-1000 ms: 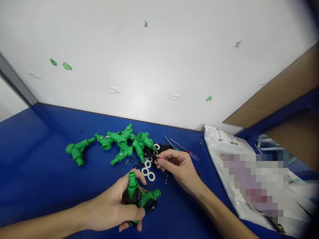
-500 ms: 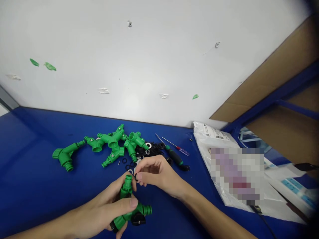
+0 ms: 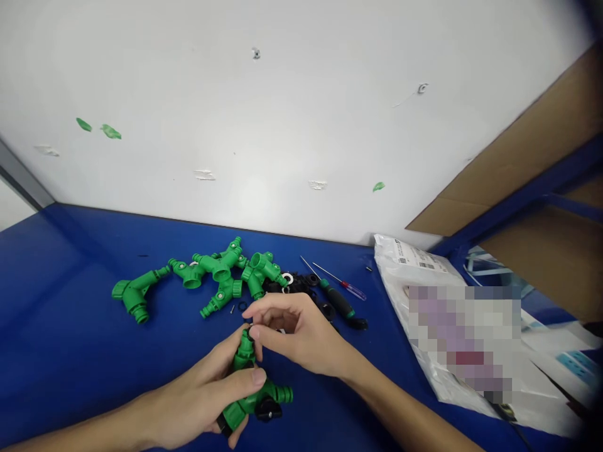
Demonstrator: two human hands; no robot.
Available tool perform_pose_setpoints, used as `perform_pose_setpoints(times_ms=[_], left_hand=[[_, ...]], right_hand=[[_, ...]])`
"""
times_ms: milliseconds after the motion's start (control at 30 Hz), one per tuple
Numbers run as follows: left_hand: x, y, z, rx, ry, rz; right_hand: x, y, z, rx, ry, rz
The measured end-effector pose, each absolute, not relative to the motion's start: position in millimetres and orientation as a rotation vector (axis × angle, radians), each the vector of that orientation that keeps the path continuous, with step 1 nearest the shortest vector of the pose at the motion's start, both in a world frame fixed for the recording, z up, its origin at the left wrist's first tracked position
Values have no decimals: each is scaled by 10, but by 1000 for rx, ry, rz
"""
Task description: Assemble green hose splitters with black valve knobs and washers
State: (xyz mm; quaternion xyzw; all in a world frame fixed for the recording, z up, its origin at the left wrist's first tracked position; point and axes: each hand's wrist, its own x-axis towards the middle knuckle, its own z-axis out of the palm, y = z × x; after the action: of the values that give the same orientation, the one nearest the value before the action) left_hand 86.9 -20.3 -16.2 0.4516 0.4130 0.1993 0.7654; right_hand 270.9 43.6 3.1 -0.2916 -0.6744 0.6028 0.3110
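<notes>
My left hand (image 3: 207,392) grips a green plastic Y-shaped hose fitting (image 3: 249,392) with a black knob on its side, low in the middle of the view. My right hand (image 3: 294,333) pinches a small black ring at the tip of the fitting's upper nozzle, thumb and forefinger pressed together. Just behind my hands lie several more green fittings (image 3: 221,273) in a loose pile, with a heap of black and white rings (image 3: 294,284) beside them.
A green-handled screwdriver (image 3: 336,301) and a thin red-handled one (image 3: 346,285) lie right of the rings. A white plastic bag (image 3: 452,314) rests at the right on the blue table (image 3: 70,314). A white wall rises behind; cardboard panels stand at the far right.
My right hand came from the ring heap to the top of the fitting. My left hand turned the fitting and tilted it, so the black knob now faces down and right.
</notes>
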Motion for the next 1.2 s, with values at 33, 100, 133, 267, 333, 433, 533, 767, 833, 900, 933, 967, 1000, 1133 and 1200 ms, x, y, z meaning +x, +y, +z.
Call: perform_pose_setpoints(times_ms=[33, 100, 133, 267, 333, 433, 533, 767, 833, 900, 933, 967, 1000, 1133, 1200], left_hand=[[872, -204, -175, 973, 898, 442], [877, -206, -194, 958, 898, 452], [880, -207, -200, 954, 892, 454], [876, -219, -206, 995, 840, 455], [868, -224, -204, 1021, 822, 457], [861, -223, -186, 1040, 806, 460], [865, -215, -146, 1054, 775, 448], [857, -201, -38, 1080, 779, 363], [852, -197, -27, 1090, 771, 344], [854, -192, -29, 1068, 765, 340], [856, -190, -36, 1052, 766, 348], [860, -188, -46, 1040, 763, 357], [863, -185, -58, 1036, 753, 370], [866, -180, -100, 1047, 712, 401], [862, -184, -98, 1039, 716, 406]], right_hand=[[2714, 421, 15, -738, -1835, 1463], [2730, 401, -10, -631, -1982, 1168], [2739, 396, -15, -569, -2051, 1035], [2776, 387, 1, -451, -2175, 808], [2791, 384, 3, -454, -2186, 829], [2807, 390, -31, -471, -2133, 1027], [2821, 407, -71, -455, -2031, 1296], [2870, 427, 52, -452, -2095, 1503], [2872, 419, 79, -451, -2098, 1549], [2861, 408, 77, -467, -2058, 1583], [2850, 402, 67, -482, -2022, 1588], [2837, 397, 55, -500, -1981, 1578], [2823, 393, 43, -522, -1942, 1554], [2783, 385, 21, -551, -1894, 1394], [2784, 381, 27, -520, -1919, 1382]])
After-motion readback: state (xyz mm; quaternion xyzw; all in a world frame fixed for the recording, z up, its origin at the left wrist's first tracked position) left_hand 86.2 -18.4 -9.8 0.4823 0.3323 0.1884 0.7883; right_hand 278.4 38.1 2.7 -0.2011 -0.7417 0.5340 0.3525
